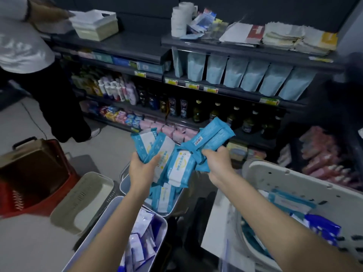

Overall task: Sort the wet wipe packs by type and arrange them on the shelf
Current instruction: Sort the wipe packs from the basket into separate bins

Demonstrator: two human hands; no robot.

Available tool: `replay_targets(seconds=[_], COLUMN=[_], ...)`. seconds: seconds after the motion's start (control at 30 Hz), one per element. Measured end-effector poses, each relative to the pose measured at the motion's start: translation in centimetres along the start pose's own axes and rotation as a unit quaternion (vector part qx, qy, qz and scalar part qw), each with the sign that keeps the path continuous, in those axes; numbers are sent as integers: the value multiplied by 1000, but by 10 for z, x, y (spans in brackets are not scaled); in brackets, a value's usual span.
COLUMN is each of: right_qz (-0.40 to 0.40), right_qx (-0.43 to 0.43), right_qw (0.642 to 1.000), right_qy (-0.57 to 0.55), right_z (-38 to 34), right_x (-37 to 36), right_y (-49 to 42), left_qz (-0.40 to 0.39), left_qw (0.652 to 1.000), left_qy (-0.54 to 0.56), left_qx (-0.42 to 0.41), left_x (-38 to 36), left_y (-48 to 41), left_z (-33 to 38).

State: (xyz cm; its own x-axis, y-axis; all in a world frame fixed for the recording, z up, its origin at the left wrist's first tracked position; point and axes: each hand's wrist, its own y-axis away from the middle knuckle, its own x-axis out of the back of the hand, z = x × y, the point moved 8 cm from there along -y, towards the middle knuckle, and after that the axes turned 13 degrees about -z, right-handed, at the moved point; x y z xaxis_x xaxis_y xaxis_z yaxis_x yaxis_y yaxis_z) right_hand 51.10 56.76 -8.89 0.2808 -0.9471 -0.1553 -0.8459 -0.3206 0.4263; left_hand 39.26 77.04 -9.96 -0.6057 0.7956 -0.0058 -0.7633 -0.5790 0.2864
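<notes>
- left hand (144, 166): fingers curled round a fan of blue wipe packs (157, 150), likely gathered as one type.
- right hand (218, 163): grips another blue pack (214, 134), barcode up.
- both held above grey bin (123, 182), short of shelf (137, 46).

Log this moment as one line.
left hand: grips fanned blue wipe packs | right hand: grips barcode-up packs | below: grey bin with more | shelf: not reached

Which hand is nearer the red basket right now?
Left. The left hand grips blue packs right of the red basket; the right hand, gripping a barcoded pack, is farther right.
</notes>
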Motion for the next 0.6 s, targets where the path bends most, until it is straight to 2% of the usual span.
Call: replay_targets(seconds=[0.3,0.43,0.6], right_qz=[-22,-9,-31], right_qx=[-162,-225,-248], right_qw=[982,965,956], right_qy=[93,135,153], right_z=[103,142,151], right_x=[-49,-45,-55], right_y=[-87,-118,-138], left_qz=[-54,-93,-101], left_qw=[988,976,971], left_qy=[-84,-146,-179], left_qx=[117,131,121], left_x=[39,41,44], left_y=[-83,-117,-149], left_z=[-83,-112,-137])
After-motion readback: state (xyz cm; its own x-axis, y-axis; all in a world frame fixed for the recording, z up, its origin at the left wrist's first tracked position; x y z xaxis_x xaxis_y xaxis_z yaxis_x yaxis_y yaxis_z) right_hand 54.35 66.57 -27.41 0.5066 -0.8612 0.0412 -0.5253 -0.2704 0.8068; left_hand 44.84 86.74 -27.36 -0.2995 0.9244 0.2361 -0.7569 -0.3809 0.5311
